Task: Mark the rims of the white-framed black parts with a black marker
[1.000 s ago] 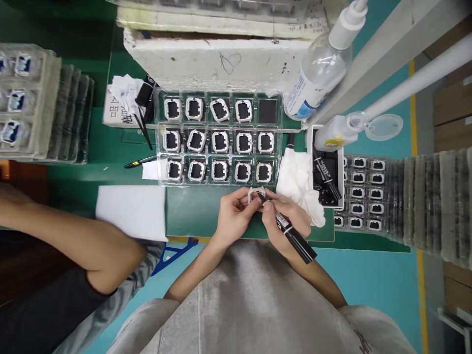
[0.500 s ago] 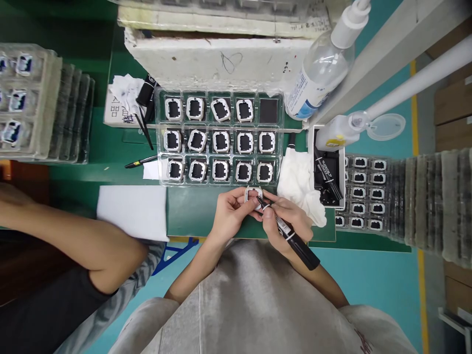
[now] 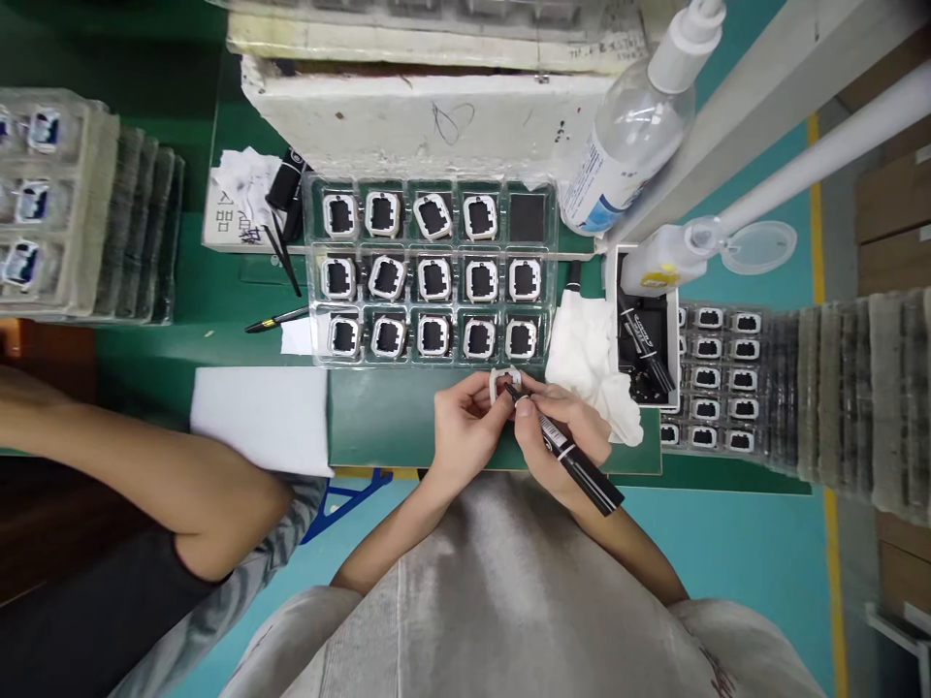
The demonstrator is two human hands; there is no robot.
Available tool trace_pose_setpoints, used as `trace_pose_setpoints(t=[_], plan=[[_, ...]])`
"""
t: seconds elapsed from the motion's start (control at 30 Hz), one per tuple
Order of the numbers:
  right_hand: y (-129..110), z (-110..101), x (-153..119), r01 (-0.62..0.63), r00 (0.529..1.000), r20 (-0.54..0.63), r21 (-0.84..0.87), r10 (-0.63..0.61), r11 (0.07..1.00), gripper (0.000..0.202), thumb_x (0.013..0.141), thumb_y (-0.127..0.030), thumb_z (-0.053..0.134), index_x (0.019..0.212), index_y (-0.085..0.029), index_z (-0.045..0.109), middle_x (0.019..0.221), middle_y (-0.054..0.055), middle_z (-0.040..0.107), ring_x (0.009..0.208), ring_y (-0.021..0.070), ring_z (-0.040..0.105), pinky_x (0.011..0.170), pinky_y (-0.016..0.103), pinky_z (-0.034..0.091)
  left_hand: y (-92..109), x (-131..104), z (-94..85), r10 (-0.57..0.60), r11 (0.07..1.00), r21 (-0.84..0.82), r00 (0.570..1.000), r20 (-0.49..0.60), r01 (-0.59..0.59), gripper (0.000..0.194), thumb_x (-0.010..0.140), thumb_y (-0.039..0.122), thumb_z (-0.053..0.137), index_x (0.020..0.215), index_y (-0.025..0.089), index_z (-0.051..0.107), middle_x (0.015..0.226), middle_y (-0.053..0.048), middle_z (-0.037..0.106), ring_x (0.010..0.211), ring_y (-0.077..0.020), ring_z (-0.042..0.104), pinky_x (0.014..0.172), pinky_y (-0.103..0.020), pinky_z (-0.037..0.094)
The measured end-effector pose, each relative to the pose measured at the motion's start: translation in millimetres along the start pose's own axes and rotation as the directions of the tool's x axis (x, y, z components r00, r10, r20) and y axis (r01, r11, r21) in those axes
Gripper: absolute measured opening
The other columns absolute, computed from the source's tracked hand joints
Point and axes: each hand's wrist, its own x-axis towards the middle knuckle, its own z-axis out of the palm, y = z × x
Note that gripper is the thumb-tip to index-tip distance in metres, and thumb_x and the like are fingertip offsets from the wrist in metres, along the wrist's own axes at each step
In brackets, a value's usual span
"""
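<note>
Between the fingertips of my left hand (image 3: 465,427) is a small white rounded-square frame (image 3: 496,384), which looks like a watch case and is tilted. My right hand (image 3: 563,427) is closed around a black marker pen (image 3: 582,473), its dark tip at the inner edge of the frame. Whether the tip touches the frame I cannot tell. Just beyond my hands lies a clear plastic tray (image 3: 308,267) with similar white frames in its pockets. The pocket at the far right corner shows only its dark bottom (image 3: 527,217).
A white cloth (image 3: 582,344) lies right of the tray, beside a white box (image 3: 676,330) of markers. Behind stands a spray bottle (image 3: 618,145). A folded white cloth (image 3: 258,417) is at left, near a co-worker's arm (image 3: 160,465). Stacked trays (image 3: 836,388) stand at right.
The white frame has turned in my left fingers and now sits more edge-on. Both hands and the marker have shifted slightly; the marker's rear end is a little higher in view.
</note>
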Motion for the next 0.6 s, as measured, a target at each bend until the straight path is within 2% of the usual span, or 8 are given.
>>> trace_pose_setpoints(t=[0.17,0.33,0.47,0.6], plan=[[-1.5,-0.7,0.9,0.033,0.999,-0.009,-0.007,-0.033,0.999,0.017,0.107,-0.004,0.071,0.112,-0.020,0.067,0.101,0.004,0.075,0.096,0.0259,0.080,0.102,0.046,0.074,-2.0,3.4,-2.3,0.000,0.998,-0.070,0.998,0.055,0.004,0.011,0.089,0.018,0.091,0.098,0.015,0.086,0.089,-0.005,0.082,0.079,-0.0129,0.077,0.075,-0.015,0.060],[-2.2,-0.1,3.0,0.099,0.995,-0.020,0.052,-0.098,0.994,0.012,0.110,-0.008,0.068,0.112,-0.019,0.065,0.090,0.001,0.068,0.071,0.0199,0.071,0.104,0.050,0.074,1.8,9.3,-9.6,-0.106,0.980,-0.151,0.986,0.129,0.126,0.018,0.086,0.025,0.097,0.098,0.016,0.087,0.085,-0.004,0.080,0.075,-0.0112,0.075,0.076,-0.016,0.061],[-1.9,0.6,3.3,0.132,0.991,-0.011,0.054,-0.132,0.990,0.010,0.111,-0.008,0.068,0.112,-0.018,0.067,0.090,0.001,0.067,0.074,0.0209,0.072,0.104,0.050,0.074,6.5,13.8,-17.7,-0.195,0.949,-0.211,0.962,0.189,0.234,0.027,0.080,0.032,0.103,0.096,0.018,0.088,0.084,-0.004,0.079,0.072,-0.0094,0.071,0.074,-0.015,0.061],[-1.2,0.6,2.4,0.145,0.989,0.017,0.049,-0.146,0.988,0.010,0.112,-0.008,0.068,0.115,-0.018,0.067,0.097,0.004,0.070,0.078,0.0210,0.074,0.103,0.050,0.075,9.6,16.0,-21.4,-0.279,0.910,-0.256,0.939,0.202,0.326,0.035,0.074,0.039,0.107,0.094,0.017,0.088,0.078,-0.003,0.074,0.066,-0.0074,0.066,0.067,-0.014,0.057]])
